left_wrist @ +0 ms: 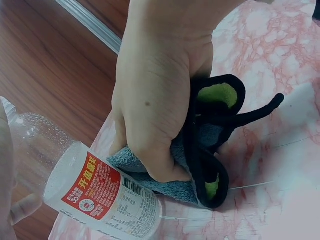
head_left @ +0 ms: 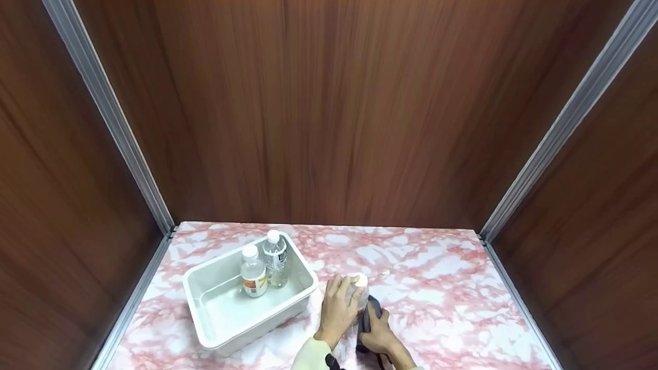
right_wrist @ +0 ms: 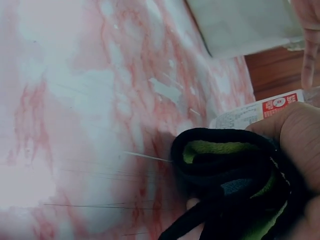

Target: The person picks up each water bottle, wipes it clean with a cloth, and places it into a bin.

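Note:
A clear plastic bottle with a white cap [head_left: 361, 280] and a red and white label [left_wrist: 90, 190] stands on the table. My left hand [head_left: 339, 308] holds it near the top, fingers wrapped round its upper part. Beside it my right hand [head_left: 380, 331] grips a folded grey-blue cloth [left_wrist: 200, 195] with black edging and a green inner side. In the left wrist view the cloth lies against the lower part of the bottle's label. The right wrist view shows the folded cloth [right_wrist: 225, 145] in front, hiding most of the bottle.
To the left sits a white plastic bin [head_left: 231, 339]. Inside it stand two capped clear bottles, one with an orange and white label [head_left: 254, 285] and a slimmer one [head_left: 276, 262] behind. Brown wood-grain panels [head_left: 318, 113] enclose the pink marbled table [head_left: 437, 288].

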Tool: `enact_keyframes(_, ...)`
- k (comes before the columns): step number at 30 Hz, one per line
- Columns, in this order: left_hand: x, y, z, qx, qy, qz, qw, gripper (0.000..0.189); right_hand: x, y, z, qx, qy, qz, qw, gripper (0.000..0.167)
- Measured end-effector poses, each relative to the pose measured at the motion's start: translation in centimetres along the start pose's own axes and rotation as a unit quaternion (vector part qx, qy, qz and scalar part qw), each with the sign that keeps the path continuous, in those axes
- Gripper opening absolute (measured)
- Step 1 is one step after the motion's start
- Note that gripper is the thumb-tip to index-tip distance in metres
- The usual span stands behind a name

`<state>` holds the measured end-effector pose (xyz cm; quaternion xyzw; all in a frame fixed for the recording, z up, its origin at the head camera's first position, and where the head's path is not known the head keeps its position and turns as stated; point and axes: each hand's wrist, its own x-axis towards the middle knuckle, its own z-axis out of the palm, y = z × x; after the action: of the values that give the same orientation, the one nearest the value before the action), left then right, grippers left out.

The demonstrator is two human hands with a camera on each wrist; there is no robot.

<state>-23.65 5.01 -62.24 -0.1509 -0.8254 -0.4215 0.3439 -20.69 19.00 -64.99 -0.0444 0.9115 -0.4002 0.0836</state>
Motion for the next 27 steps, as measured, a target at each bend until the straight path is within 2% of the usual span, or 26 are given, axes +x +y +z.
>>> enact_keyframes(8, -0.3, -0.4, -0.6, 0.010, -0.025, 0.018, 0.9995, 0.024, 0.2, 0.1, -0.3, 0.001, 0.011, 0.007, 0.9999, 0.095)
enact_keyframes(12, -0.4, -0.7, -0.8, 0.006, -0.030, 0.032, 0.9990, 0.027, 0.2, -0.4, -1.4, 0.008, 0.033, 0.005, 0.9994, 0.094)
enact_keyframes(22, -0.3, -1.0, -0.8, -0.012, -0.043, 0.026, 0.9987, 0.029, 0.1, -2.6, -4.7, 0.017, 0.079, -0.023, 0.9965, 0.093)
enact_keyframes(27, -0.4, -0.9, -0.8, -0.009, -0.045, 0.033, 0.9984, 0.028, -0.2, -3.7, -5.6, 0.031, 0.080, -0.028, 0.9959, 0.094)
